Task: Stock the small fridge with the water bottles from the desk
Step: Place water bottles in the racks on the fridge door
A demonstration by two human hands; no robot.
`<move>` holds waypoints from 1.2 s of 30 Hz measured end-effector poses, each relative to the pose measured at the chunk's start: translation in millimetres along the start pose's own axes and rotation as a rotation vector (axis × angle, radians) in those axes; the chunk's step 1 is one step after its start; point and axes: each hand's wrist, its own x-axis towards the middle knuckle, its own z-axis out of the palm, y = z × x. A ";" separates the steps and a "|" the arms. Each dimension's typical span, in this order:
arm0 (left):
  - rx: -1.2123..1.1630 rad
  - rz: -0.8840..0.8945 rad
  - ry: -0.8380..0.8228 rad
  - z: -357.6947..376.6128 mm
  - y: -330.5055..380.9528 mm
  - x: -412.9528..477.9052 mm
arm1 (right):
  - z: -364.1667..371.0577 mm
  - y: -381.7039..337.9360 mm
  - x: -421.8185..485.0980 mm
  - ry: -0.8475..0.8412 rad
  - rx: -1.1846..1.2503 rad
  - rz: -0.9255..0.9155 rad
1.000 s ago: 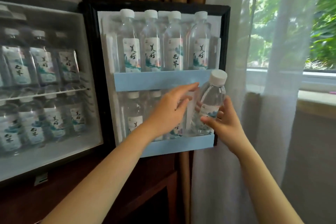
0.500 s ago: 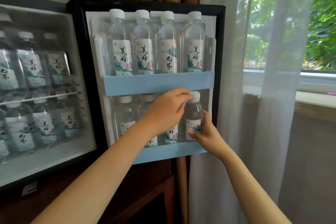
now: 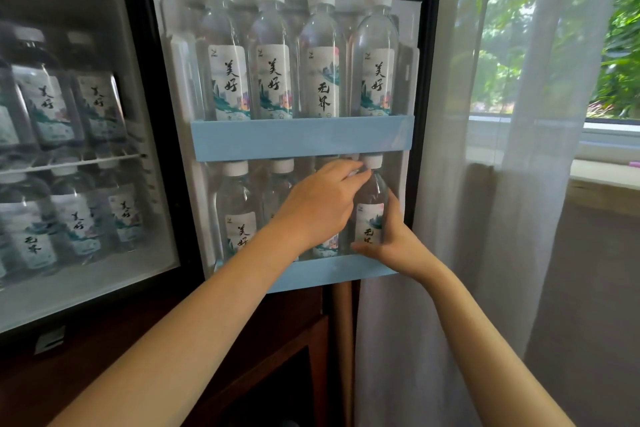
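The small fridge's door [image 3: 427,45] stands open toward me. Its upper blue shelf [image 3: 301,141] carries a row of labelled water bottles [image 3: 273,55] with white caps. On the lower blue shelf [image 3: 332,274] more bottles stand upright. My right hand [image 3: 394,248] grips the rightmost water bottle [image 3: 372,215] low on its body, thumb under the label; the bottle stands upright in the shelf. My left hand [image 3: 318,208] reaches in front of the neighbouring bottles, its fingertips touching that bottle's neck just below the cap. The desk is out of view.
The fridge's inside [image 3: 69,156] at left holds several bottles on two levels, blurred. A dark wooden cabinet [image 3: 277,343] lies under the fridge. A sheer white curtain [image 3: 450,270] hangs right beside the door's edge, with a window sill [image 3: 602,180] behind it.
My right hand brought the bottle from in front of the door down into the lower shelf's right end. My left hand moved from the neighbouring bottles to the bottle's cap and neck.
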 end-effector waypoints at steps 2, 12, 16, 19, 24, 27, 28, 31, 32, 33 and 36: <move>0.020 0.003 0.007 0.5 0.6 1.2 | 5.9 3.3 0.8 0.063 -0.035 0.005; -0.055 0.050 0.117 -6.3 -2.6 -10.7 | 13.8 12.2 -3.8 0.144 -0.098 -0.043; -0.131 0.041 0.241 -10.3 -8.6 -30.0 | 24.2 3.2 -16.1 0.408 -0.135 -0.119; -0.178 -0.032 0.332 -13.7 -18.5 -48.5 | 39.4 -9.0 -25.2 0.767 -0.201 -0.317; -0.220 -0.198 0.399 -27.2 -44.5 -85.5 | 77.5 -35.8 -11.7 0.693 -0.294 -0.499; -0.177 -0.290 0.416 -42.0 -65.5 -115.5 | 115.3 -58.1 0.0 0.600 -0.266 -0.581; -0.161 -0.309 0.418 -45.5 -71.8 -123.6 | 125.2 -63.8 2.4 0.576 -0.266 -0.592; -0.143 -0.395 0.397 -62.1 -91.7 -156.3 | 164.9 -83.4 10.8 0.493 -0.240 -0.652; -0.124 -0.427 0.394 -69.1 -99.5 -170.0 | 181.3 -91.5 12.4 0.455 -0.215 -0.672; -0.100 -0.456 0.392 -76.3 -107.8 -184.5 | 198.5 -99.8 13.7 0.415 -0.190 -0.689; -0.033 -0.572 0.385 -96.2 -131.9 -230.5 | 250.0 -125.2 15.2 0.278 -0.124 -0.743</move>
